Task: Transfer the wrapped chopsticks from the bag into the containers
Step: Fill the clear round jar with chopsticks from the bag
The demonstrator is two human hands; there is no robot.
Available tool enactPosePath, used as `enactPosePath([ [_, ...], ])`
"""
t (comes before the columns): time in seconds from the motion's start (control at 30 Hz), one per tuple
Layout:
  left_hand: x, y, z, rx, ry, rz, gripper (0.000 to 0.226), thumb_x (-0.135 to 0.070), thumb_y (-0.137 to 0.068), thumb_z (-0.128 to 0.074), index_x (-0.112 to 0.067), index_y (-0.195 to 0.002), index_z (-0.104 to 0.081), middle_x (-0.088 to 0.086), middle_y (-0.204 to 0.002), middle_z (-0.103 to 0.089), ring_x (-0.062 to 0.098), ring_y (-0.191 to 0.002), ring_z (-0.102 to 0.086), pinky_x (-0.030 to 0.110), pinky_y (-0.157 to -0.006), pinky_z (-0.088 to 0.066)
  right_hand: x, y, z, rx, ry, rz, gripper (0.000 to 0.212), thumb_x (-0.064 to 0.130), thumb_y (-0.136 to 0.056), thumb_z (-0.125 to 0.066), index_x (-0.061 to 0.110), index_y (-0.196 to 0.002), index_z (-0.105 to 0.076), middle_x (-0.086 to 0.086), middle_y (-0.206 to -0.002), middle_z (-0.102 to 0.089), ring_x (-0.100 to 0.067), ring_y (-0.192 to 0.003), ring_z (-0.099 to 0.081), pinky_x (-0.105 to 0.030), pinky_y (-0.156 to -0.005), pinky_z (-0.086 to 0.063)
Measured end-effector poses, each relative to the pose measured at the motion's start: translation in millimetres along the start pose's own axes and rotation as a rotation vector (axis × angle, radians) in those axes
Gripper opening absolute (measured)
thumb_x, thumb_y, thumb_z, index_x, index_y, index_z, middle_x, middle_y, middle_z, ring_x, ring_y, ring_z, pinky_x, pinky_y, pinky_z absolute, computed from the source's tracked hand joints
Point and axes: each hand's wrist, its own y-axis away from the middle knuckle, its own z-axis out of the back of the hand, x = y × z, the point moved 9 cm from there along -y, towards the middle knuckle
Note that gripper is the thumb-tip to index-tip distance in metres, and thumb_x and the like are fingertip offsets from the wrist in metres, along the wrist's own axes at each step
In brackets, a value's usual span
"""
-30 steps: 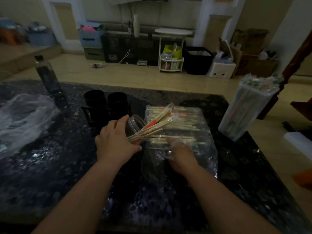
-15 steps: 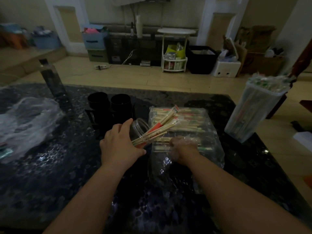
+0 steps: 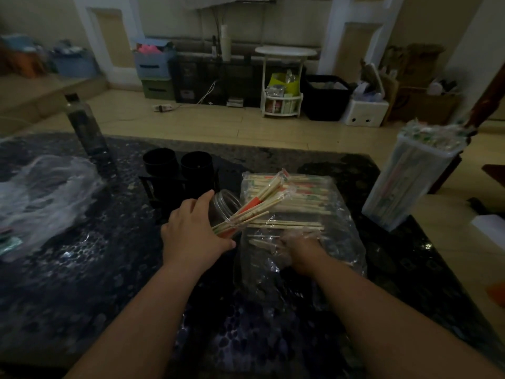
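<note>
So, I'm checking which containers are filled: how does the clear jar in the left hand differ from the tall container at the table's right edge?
The clear jar is tilted; the tall container stands upright. The jar carries only a small fanned bunch of wrapped chopsticks; the tall container is packed to its top. The left hand grips the jar; nothing touches the tall container. Both are see-through.

— What do we see at the back?
— We see a dim room: a tan floor (image 3: 218, 124), a white round stand (image 3: 285, 51), a black bin (image 3: 323, 105) beside it, blue and green drawers (image 3: 153, 67) by a white pillar (image 3: 123, 50).
</note>
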Motion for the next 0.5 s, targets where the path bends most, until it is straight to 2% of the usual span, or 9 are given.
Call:
enactPosePath([
  [0.07,0.4,0.0,-0.1,0.0,0.006,-0.001,0.112,-0.057,-0.057,-0.084,-0.038,-0.149,-0.023,-0.001,-0.14,-0.039,0.027,-0.128,-0.039,0.047,-0.102,-0.034,-0.3,1.2,1.6,-0.012,0.051,-0.046,0.034,0.032,-0.092,-0.057,0.016,-0.122,-0.061,-0.014,-0.13,-0.059,-0.033,-0.115,-0.059,-0.042,-0.096,-0.049],
  [0.13,-0.5,0.3,-0.1,0.0,0.007,-0.001,0.112,-0.057,-0.057,-0.084,-0.038,-0.149,-0.023,-0.001,-0.14,-0.039,0.027,-0.128,-0.039,0.046,-0.102,-0.035,2.9,3.5,0.4,-0.025,0.05,-0.087,0.035,0.03,-0.092,-0.058,0.015,-0.124,-0.06,-0.012,-0.127,-0.061,-0.031,-0.113,-0.059,-0.043,-0.093,-0.049],
  [0.27,-4.3,1.3,-0.8,0.012,0.003,-0.011,0.112,-0.058,-0.057,-0.084,-0.039,-0.149,-0.022,0.0,-0.141,-0.038,0.027,-0.129,-0.039,0.047,-0.102,-0.035,8.7,16.5,-0.3,-0.149,-0.017,-0.093,0.029,0.02,-0.096,-0.051,0.012,-0.123,-0.058,-0.015,-0.129,-0.056,-0.029,-0.114,-0.057,-0.039,-0.093,-0.047],
  [0.37,-6.9,2.5,-0.7,0.018,0.001,-0.017,0.113,-0.059,-0.057,-0.084,-0.039,-0.149,-0.022,0.0,-0.141,-0.038,0.027,-0.128,-0.039,0.047,-0.102,-0.035,11.6,29.2,-7.4,-0.197,-0.133,-0.044,0.035,0.018,-0.096,-0.05,0.012,-0.13,-0.05,-0.013,-0.135,-0.051,-0.028,-0.123,-0.049,-0.038,-0.102,-0.04],
  [0.5,-7.5,3.8,0.7,0.022,0.0,-0.026,0.113,-0.059,-0.057,-0.084,-0.039,-0.149,-0.021,-0.001,-0.141,-0.038,0.027,-0.128,-0.039,0.047,-0.102,-0.035,3.8,43.1,-15.6,-0.207,-0.225,-0.073,0.04,0.024,-0.094,-0.053,0.015,-0.133,-0.048,-0.01,-0.132,-0.056,-0.026,-0.121,-0.053,-0.035,-0.099,-0.047],
])
